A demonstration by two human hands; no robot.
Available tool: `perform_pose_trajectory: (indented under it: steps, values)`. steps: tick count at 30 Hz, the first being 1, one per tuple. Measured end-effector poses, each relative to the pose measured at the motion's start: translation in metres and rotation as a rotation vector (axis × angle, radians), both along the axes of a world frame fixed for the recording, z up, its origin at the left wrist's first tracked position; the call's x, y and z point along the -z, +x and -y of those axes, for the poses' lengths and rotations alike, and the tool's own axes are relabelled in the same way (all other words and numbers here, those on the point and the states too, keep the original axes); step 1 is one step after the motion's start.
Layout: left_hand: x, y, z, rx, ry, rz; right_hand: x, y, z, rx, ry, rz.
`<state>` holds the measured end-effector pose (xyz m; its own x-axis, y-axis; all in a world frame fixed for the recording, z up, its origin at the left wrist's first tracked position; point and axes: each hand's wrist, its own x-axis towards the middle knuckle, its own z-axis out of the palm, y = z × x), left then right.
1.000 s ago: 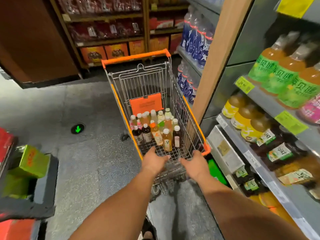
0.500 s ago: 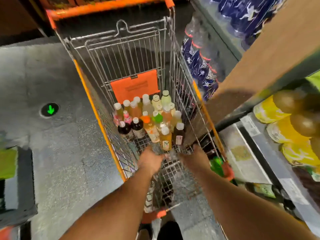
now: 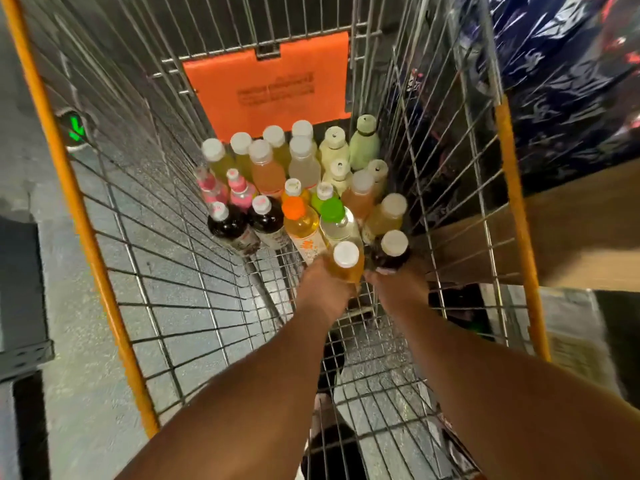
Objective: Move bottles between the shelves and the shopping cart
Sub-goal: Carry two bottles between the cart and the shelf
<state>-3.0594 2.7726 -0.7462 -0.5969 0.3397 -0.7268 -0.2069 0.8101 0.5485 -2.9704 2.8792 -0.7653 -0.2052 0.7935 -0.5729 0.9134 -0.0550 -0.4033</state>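
Hands (image 3: 325,289) in wire cart (image 3: 145,216), grey floor (image 3: 31,188).

This was a shop, a supermarket aisle by the look of it; the plainest sign was the wire shopping cart (image 3: 114,216) with orange-trimmed rims, seen from above; at its far end hung an orange printed panel (image 3: 266,81), and just before that panel stood a crowd of capped drink bottles (image 3: 298,188) in yellow, amber, dark, pink and pale green; to the right of the cart lay shrink-wrapped blue packs of goods (image 3: 561,74) above a brown shelf board (image 3: 571,230); left of the cart, a green arrow marker (image 3: 74,129) glowed on the grey speckled floor (image 3: 86,375).
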Motion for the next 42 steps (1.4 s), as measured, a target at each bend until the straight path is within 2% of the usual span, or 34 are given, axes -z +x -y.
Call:
perform_pose_trajectory:
  steps: [9, 14, 18, 21, 26, 32, 37, 42]
  values:
    - [0.005, 0.011, -0.014, -0.103, 0.012, -0.100, 0.008, -0.003, 0.002, 0.035, 0.085, -0.159]
    - [-0.014, 0.013, -0.003, -0.105, -0.006, -0.126, -0.014, 0.000, 0.023, -0.028, 0.377, -0.239]
    - [-0.048, 0.003, 0.008, 0.003, -0.016, -0.241, -0.051, -0.001, 0.035, 0.069, 0.255, -0.298]
    - [-0.085, -0.003, 0.020, 0.014, 0.031, -0.275, -0.090, 0.000, 0.051, 0.191, 0.205, -0.414]
    - [-0.165, -0.017, 0.051, 0.069, 0.197, -0.300, -0.173, 0.010, 0.093, 0.286, 0.308, -0.472]
    - [-0.285, -0.006, 0.120, 0.252, 0.398, -0.363, -0.288, 0.051, 0.180, 0.577, 0.497, -0.683]
    - [-0.362, 0.046, 0.156, 0.427, 0.550, -0.352, -0.367, 0.130, 0.265, 0.757, 0.669, -0.586]
    - [-0.409, 0.148, 0.182, 0.683, 0.630, -0.309, -0.418, 0.226, 0.332, 0.950, 0.767, -0.504]
